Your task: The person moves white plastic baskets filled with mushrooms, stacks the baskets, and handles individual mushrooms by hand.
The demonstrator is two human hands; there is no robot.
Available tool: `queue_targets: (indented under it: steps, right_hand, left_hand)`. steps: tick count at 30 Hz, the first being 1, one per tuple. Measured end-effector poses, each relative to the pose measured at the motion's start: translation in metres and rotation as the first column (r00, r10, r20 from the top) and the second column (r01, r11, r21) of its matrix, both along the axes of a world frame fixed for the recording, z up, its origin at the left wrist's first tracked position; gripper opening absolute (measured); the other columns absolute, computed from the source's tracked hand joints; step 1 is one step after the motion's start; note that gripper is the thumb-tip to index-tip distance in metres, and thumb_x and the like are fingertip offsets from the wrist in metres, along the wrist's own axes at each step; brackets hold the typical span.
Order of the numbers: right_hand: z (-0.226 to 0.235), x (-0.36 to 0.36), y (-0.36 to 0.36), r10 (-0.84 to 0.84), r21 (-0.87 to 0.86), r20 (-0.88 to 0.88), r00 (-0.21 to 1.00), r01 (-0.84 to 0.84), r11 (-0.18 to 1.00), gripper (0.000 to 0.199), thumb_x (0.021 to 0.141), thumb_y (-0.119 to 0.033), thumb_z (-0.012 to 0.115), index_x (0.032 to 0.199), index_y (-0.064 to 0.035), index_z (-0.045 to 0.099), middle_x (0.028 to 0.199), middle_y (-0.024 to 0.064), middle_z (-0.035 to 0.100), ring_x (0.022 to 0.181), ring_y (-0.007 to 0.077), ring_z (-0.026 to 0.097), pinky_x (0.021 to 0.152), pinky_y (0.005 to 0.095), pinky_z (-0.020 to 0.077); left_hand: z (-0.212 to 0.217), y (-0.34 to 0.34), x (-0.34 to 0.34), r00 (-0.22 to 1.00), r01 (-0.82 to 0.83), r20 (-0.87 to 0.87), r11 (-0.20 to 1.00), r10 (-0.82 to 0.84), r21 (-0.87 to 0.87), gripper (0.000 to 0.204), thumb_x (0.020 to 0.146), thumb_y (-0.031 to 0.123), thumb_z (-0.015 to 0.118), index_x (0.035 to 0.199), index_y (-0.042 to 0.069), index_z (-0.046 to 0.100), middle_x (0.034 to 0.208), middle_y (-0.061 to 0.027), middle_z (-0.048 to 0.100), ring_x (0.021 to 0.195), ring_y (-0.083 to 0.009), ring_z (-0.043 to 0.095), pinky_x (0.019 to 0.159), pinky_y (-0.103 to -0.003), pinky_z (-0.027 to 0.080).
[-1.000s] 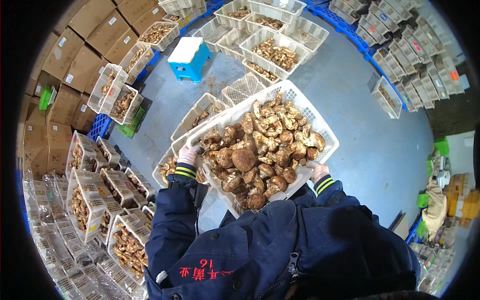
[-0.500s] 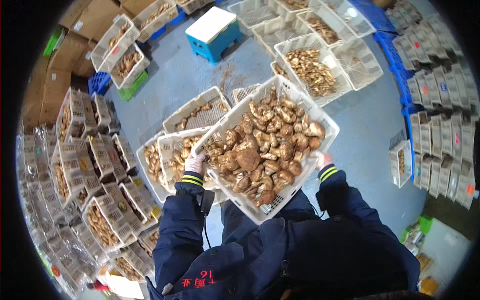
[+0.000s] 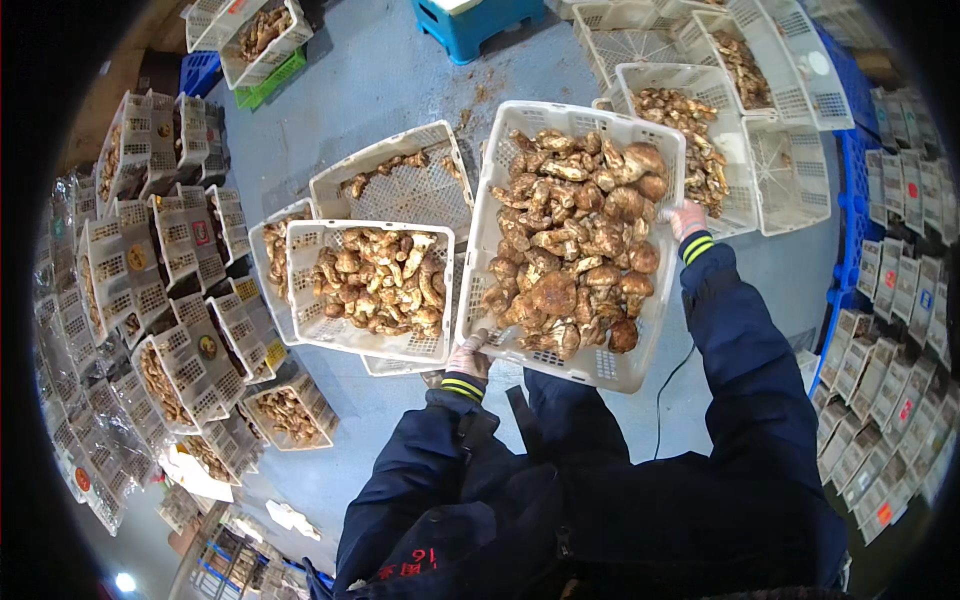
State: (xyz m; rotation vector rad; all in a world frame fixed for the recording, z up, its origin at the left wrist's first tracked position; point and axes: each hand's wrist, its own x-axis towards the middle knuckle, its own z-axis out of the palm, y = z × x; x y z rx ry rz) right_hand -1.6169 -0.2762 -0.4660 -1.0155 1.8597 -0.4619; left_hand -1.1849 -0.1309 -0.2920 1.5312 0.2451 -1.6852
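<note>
I carry a white perforated plastic crate (image 3: 600, 372) heaped with brown mushrooms (image 3: 565, 240). My left hand (image 3: 468, 356), in a pale glove, grips its near left corner. My right hand (image 3: 687, 220), also in a pale glove, is closed on the rim at the right side. Left of the carried crate sits another white crate (image 3: 300, 330) holding smaller mushrooms (image 3: 385, 285). Behind that one is a crate (image 3: 440, 205) with only a few mushrooms along its far side. The carried crate's left edge comes close to both.
Tall stacks of filled crates (image 3: 125, 260) line the left. More crates (image 3: 790, 180) stand at the far right, one with mushrooms. Stacked baskets (image 3: 880, 370) run beside blue pallets (image 3: 852, 200) on the right. A blue stool (image 3: 465, 35) stands at the back.
The carried crate has swung from a slant to nearly straight and shifted right. Both hands moved right with it, the right one farther forward. The crate of smaller mushrooms is now more uncovered.
</note>
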Motion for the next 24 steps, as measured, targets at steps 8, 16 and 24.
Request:
queue_targets:
  steps: [8, 16, 24]
  right_hand:
    - [0.028, 0.063, -0.068, 0.403, 0.124, -0.193, 0.895, -0.385, 0.915, 0.035, 0.067, -0.031, 0.061, 0.086, -0.0012, 0.060, 0.082, 0.0195, 0.060, 0.080, 0.0339, 0.056, 0.070, 0.0387, 0.0434]
    - [-0.001, 0.038, -0.066, 0.379, 0.190, -0.322, 0.868, -0.333, 0.924, 0.037, 0.068, -0.030, 0.062, 0.092, -0.0017, 0.059, 0.093, 0.0166, 0.060, 0.088, 0.0287, 0.056, 0.077, 0.0370, 0.0440]
    - [0.048, 0.043, -0.024, 0.203, -0.037, -0.259, 0.944, -0.219, 0.975, 0.047, 0.075, -0.028, 0.054, 0.114, -0.0026, 0.048, 0.109, 0.0222, 0.051, 0.103, 0.0346, 0.047, 0.087, 0.0365, 0.0371]
  left_hand:
    - [-0.012, 0.053, -0.007, 0.994, -0.110, -0.023, 0.992, 0.111, 0.059, 0.037, 0.082, 0.017, 0.053, 0.116, 0.008, 0.043, 0.114, -0.0123, 0.050, 0.106, -0.0269, 0.048, 0.090, -0.041, 0.042]
    - [0.045, 0.031, -0.072, 0.967, 0.182, -0.176, 0.983, -0.184, -0.026, 0.053, 0.079, 0.031, 0.057, 0.121, 0.003, 0.039, 0.115, -0.0144, 0.048, 0.102, -0.0237, 0.051, 0.088, -0.036, 0.040]
    - [0.100, 0.076, -0.051, 0.878, 0.474, -0.003, 0.868, -0.479, 0.149, 0.042, 0.084, 0.028, 0.049, 0.116, 0.002, 0.046, 0.102, -0.0109, 0.056, 0.091, -0.0181, 0.054, 0.079, -0.029, 0.042]
